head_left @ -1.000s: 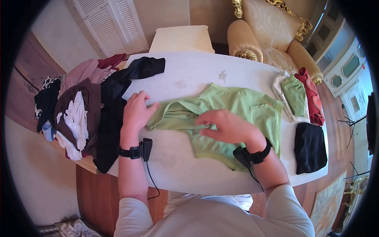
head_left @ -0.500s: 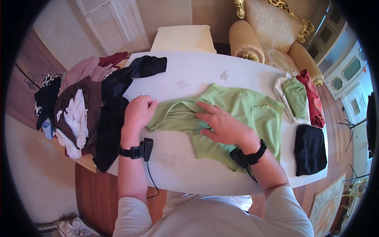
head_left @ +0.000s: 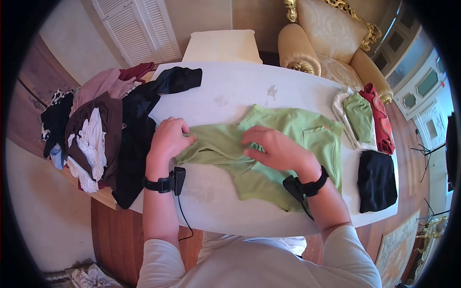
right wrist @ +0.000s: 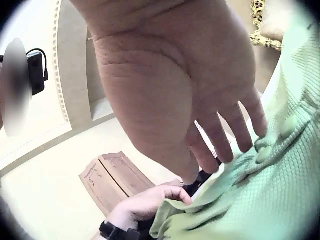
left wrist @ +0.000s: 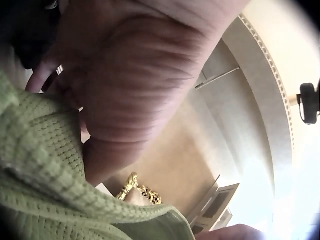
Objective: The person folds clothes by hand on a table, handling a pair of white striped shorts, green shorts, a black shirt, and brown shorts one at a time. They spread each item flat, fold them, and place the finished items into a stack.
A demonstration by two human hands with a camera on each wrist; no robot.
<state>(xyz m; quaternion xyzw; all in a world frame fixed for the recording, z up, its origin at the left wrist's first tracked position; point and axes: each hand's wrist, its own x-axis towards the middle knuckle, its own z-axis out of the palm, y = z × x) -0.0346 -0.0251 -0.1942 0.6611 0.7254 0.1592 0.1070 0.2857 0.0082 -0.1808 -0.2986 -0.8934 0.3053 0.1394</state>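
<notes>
A light green textured-knit top (head_left: pixel 288 119) with a pocket lies spread over the white table (head_left: pixel 216 187), one sleeve (head_left: pixel 211 137) stretched to the left. At the end of that sleeve, my left hand (head_left: pixel 168 138) pinches the cuff between thumb and fingers; the right wrist view shows this left hand (right wrist: pixel 150 201) at the fabric's edge. My right hand (head_left: pixel 276 150) is over the top where the sleeve meets the body. Its fingers are spread and fairly straight, with fingertips (right wrist: pixel 244 145) on the knit in the right wrist view.
A heap of clothes, with a dark brown garment (head_left: pixel 103 103) and a black garment (head_left: pixel 137 139), covers the table's left end. On the right lie a folded black garment (head_left: pixel 378 181), a folded green piece (head_left: pixel 358 113) and a red one (head_left: pixel 382 122). An armchair (head_left: pixel 326 43) stands behind.
The sleeve, earlier lying with an open fold, is now flatter and more closed. My right hand reached forward, then came back slightly; the left stayed near the cuff.
</notes>
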